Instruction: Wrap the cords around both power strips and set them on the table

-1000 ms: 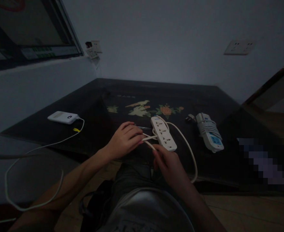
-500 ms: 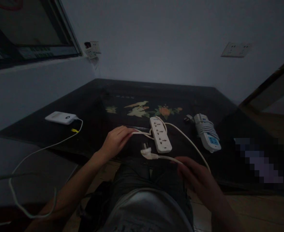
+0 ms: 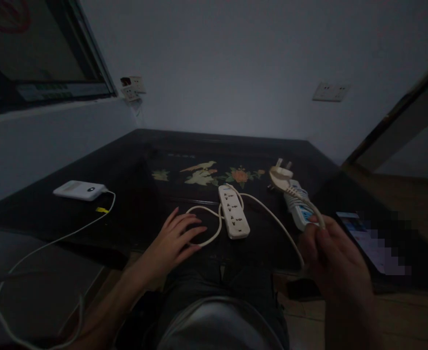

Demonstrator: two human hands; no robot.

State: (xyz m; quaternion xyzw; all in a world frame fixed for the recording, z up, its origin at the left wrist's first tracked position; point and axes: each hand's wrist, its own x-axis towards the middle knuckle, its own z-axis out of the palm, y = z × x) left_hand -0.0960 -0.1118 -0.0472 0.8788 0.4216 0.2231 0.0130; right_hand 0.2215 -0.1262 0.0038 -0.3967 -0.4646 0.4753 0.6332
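Observation:
A white power strip (image 3: 234, 216) lies on the dark table with part of its cord looped around it. My left hand (image 3: 179, 236) rests at the left of the strip, fingers spread over a loop of the cord (image 3: 214, 238). Raised at the right, my right hand (image 3: 332, 248) is closed around the cord a little below the plug (image 3: 281, 178). The plug hangs above the table with its prongs pointing up and away. Behind it, partly covered, lies a second power strip (image 3: 301, 214) wrapped in its grey cord.
A white power bank (image 3: 79, 190) with a white cable (image 3: 57, 239) and a yellow tag (image 3: 102, 210) lies on the left. A phone (image 3: 363, 238), partly blurred out, lies at the right. Wall sockets (image 3: 331, 92) sit above the dark table (image 3: 184, 138), which has a bird-and-flower picture.
My right hand has lifted the plug up and to the right, in front of the second strip. My left hand has let go of the cord and spread its fingers; the cord loop has widened.

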